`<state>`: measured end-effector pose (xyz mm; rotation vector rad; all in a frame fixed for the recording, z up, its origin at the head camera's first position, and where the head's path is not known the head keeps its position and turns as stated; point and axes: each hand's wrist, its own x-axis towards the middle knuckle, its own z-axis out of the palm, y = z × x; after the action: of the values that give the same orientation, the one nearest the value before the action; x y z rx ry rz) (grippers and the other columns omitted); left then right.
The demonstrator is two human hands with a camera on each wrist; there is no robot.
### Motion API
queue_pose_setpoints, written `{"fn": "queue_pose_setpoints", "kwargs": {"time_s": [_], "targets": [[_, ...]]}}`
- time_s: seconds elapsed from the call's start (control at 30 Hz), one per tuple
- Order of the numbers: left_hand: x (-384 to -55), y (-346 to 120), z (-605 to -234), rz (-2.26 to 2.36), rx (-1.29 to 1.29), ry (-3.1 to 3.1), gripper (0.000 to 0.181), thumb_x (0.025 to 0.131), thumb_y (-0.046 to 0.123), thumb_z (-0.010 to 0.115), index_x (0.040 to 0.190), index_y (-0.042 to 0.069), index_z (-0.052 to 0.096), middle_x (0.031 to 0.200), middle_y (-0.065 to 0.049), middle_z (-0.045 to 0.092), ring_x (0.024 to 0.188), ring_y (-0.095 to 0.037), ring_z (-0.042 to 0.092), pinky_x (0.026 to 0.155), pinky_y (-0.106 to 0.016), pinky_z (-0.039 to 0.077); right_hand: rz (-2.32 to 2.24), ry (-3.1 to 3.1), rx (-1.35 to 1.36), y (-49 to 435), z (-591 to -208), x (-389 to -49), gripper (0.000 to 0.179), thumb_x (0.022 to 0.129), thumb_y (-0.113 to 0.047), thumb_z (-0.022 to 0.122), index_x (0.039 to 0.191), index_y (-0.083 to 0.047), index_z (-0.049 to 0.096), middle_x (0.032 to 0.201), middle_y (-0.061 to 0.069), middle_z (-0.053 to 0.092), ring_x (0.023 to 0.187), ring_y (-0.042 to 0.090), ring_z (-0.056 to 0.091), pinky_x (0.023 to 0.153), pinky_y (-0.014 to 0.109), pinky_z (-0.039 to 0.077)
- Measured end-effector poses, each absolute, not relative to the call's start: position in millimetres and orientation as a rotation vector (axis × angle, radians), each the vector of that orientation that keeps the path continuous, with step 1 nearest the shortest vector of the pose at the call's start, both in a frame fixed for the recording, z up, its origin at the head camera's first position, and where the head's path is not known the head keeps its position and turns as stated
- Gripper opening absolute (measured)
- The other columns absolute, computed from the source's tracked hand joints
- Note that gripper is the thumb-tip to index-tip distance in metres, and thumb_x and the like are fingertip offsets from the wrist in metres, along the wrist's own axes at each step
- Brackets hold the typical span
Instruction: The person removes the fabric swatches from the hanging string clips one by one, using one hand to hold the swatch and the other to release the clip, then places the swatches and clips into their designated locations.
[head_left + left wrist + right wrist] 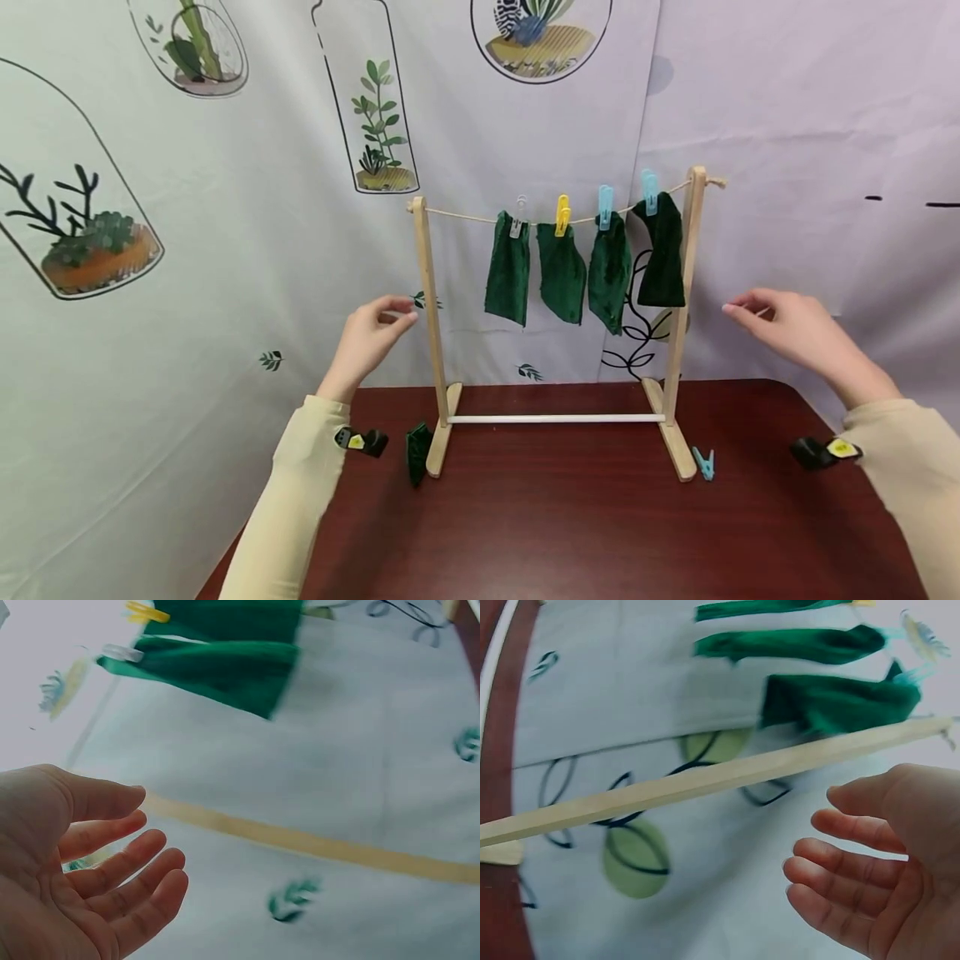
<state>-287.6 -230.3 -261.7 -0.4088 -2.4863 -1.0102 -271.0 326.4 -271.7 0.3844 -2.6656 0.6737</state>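
Note:
My left hand (375,342) hovers just left of the wooden rack's left post (429,308), fingers loosely bent and nothing in them. On the other side my right hand (787,329) is raised to the right of the right post (684,308), relaxed and holding nothing. Between the posts runs a string (468,217) with several dark green cloths hanging from it. A clear clothespin (517,218) grips the leftmost cloth (507,271). A yellow clothespin (562,217) holds the neighbouring cloth (562,275). Blue clothespins (605,208) hold the two cloths on the right.
A loose green cloth (418,452) lies on the dark red table (555,517) beside the rack's left foot (444,442). Near the right foot (675,446) lies a blue clothespin (703,463). A patterned white curtain (247,250) hangs behind the table.

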Motion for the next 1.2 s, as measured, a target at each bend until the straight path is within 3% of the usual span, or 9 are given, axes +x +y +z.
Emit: {"fn": "queue_pose_setpoints", "kwargs": {"time_s": [0.17,0.33,0.67,1.0,1.2], "targets": [[-287,-220,-247,-1.013,-0.442,-2.466,0.035,0.100,0.030,0.066,0.128,0.011,0.067,0.119,-0.009,0.068,0.106,-0.031,0.064,0.081,-0.050,0.053,0.671,-2.647,0.384,321,-249,-269,0.042,0.102,-0.039,0.059,0.119,-0.002,0.068,0.104,0.018,0.070,0.086,0.032,0.067,0.067,0.040,0.048],[-288,-210,-247,-1.017,-0.478,-2.485,0.034,0.100,0.029,0.066,0.128,0.010,0.067,0.120,-0.010,0.068,0.106,-0.030,0.064,0.082,-0.047,0.054,0.672,-2.634,0.398,310,-239,-269,0.043,0.102,-0.042,0.058,0.119,-0.004,0.069,0.106,0.018,0.070,0.093,0.037,0.066,0.069,0.041,0.048],[-299,-189,-243,-1.052,-0.534,-2.448,0.031,0.099,0.024,0.068,0.126,0.009,0.068,0.116,-0.009,0.071,0.099,-0.026,0.066,0.081,-0.044,0.055,0.719,-2.554,0.453,277,-209,-273,0.041,0.103,-0.039,0.057,0.120,-0.004,0.068,0.112,0.022,0.069,0.099,0.040,0.065,0.081,0.055,0.046],[-307,-171,-236,-1.121,-0.578,-2.401,0.029,0.099,0.025,0.067,0.123,0.009,0.069,0.114,-0.010,0.070,0.102,-0.026,0.067,0.083,-0.045,0.055,0.736,-2.445,0.532,237,-160,-269,0.040,0.103,-0.041,0.055,0.122,-0.008,0.069,0.112,0.019,0.070,0.100,0.034,0.064,0.081,0.050,0.044],[-312,-164,-238,-1.143,-0.581,-2.391,0.029,0.099,0.024,0.068,0.123,0.008,0.069,0.113,-0.011,0.071,0.102,-0.026,0.067,0.084,-0.045,0.055,0.719,-2.426,0.615,214,-132,-266,0.045,0.104,-0.041,0.052,0.125,-0.005,0.069,0.120,0.020,0.068,0.109,0.038,0.062,0.090,0.056,0.045]]}}
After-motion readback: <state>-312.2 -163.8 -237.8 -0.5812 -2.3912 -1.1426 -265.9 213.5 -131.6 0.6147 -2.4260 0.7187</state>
